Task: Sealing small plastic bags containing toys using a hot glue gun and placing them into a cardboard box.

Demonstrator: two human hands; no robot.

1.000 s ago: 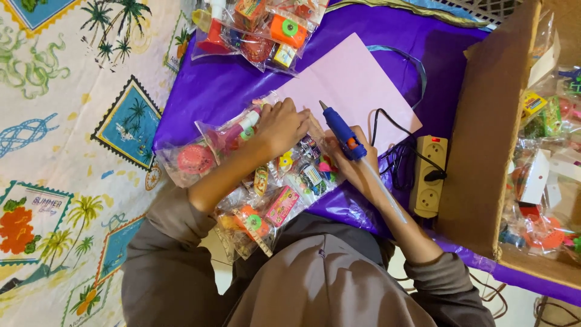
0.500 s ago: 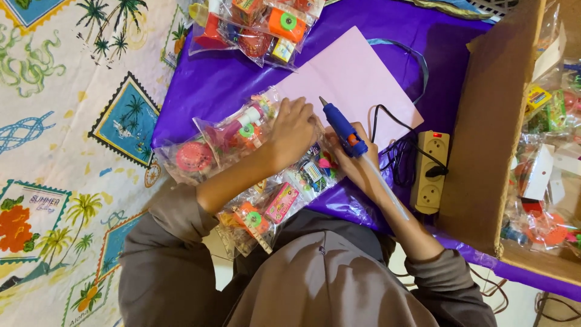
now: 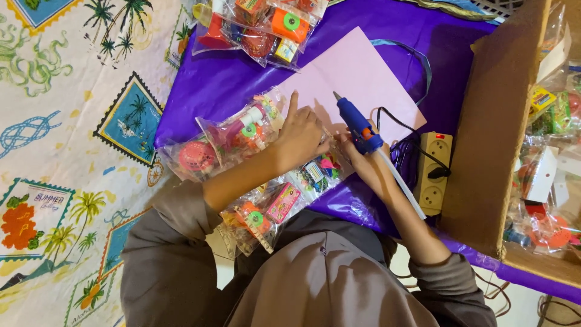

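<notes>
Since the earlier frame the left hand [image 3: 301,132] has slid up off the crinkly clear toy packets [image 3: 242,136], its forefinger now stretched out and pressing the edge of the smooth pink paper sheet [image 3: 357,82], while the right hand [image 3: 363,160] has barely shifted, closed around the blue glue gun [image 3: 357,126]. Its nozzle points at the sheet on the glossy purple cloth [image 3: 230,79]. I see no glue line yet, so the sticking looks just under way, with more packets [image 3: 260,212] waiting near the lap.

Toy packets [image 3: 242,133] left of glue gun [image 3: 357,124] — power strip [image 3: 436,172] right.
</notes>
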